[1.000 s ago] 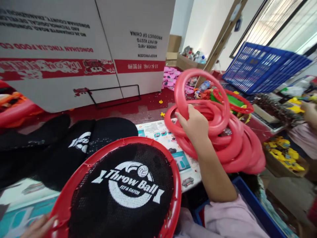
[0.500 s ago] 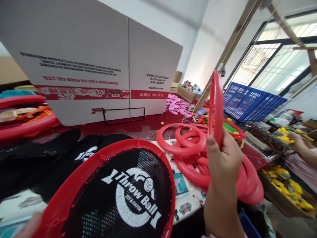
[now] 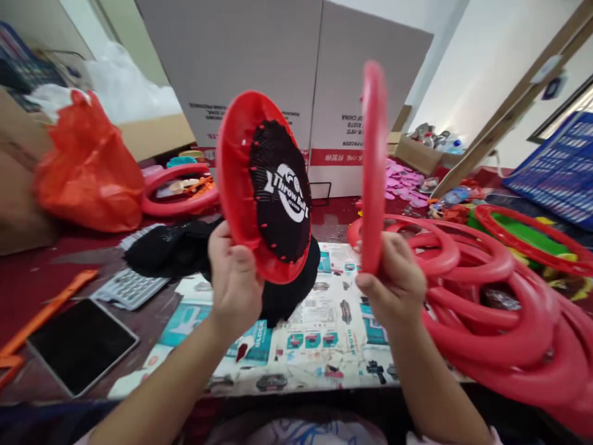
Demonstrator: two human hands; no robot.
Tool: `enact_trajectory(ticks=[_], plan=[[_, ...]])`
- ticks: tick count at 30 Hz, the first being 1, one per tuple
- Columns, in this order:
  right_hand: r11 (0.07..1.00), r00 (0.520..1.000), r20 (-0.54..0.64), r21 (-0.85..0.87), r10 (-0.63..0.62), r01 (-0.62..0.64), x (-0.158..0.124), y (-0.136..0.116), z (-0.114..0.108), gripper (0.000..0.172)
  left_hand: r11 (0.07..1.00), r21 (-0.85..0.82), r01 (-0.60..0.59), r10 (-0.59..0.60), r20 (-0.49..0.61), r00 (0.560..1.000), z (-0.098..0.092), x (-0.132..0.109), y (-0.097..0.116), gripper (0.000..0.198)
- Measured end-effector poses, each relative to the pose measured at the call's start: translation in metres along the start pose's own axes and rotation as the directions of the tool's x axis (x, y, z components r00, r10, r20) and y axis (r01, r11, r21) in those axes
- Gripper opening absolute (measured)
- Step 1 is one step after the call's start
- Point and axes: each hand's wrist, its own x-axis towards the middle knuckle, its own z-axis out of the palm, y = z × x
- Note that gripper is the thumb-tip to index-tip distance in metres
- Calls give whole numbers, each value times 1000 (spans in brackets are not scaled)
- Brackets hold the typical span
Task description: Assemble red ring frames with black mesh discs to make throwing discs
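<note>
My left hand (image 3: 236, 278) is closed on the lower left rim of a red frame (image 3: 238, 179), raised above the table. Inside that frame sits a black mesh disc (image 3: 282, 191) printed "Throw Ball", its edge caught on small red pegs. My right hand (image 3: 393, 278) grips a plain red plastic ring (image 3: 374, 161) near its bottom, held upright and seen nearly edge-on. The frame and the ring are apart, side by side. Black mesh fabric (image 3: 287, 296) lies on the table beneath and behind the frame.
Many red rings (image 3: 491, 334) are heaped at the right, by a red frame with green inside (image 3: 574, 247). A printed cardboard sheet (image 3: 306, 352) covers the table's front. At left lie a tablet (image 3: 83, 346) and an orange bag (image 3: 88, 173). A large carton (image 3: 241, 55) stands behind.
The view has swung left and down. Both hands now hold their pieces up in front of the carton, nearer each other, and the mesh-filled frame has turned toward the ring.
</note>
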Motion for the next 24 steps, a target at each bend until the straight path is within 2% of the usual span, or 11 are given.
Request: enact_trajectory(ticks=[2,3,7,10,15,19,24], plan=[[990,996,82,133,39,-49,-7,22,23,46,993,-97,-66,60,-64,996,4,4,-15,40],[980,991,115,181,66,-87,-11,31,33,48,987,-150,-65,56,-63,996,6,6,-24,39],[929,952,278,303,129,-215,-35,55,56,51,964,-264,28,-32,-10,999,9,7,-46,38],[924,944,301,308,131,-227,-47,61,66,52,960,-266,82,-72,48,996,6,1,-50,40],[943,939,309,241,151,-231,-50,62,72,54,977,-183,105,-61,232,971,0,-9,-47,46],[949,921,353,197,166,-247,-49,61,67,52,998,-52,17,-4,237,972,-2,-10,-45,55],[952,915,360,171,180,-254,-50,59,63,46,998,-58,-4,20,279,960,-4,-9,-44,58]])
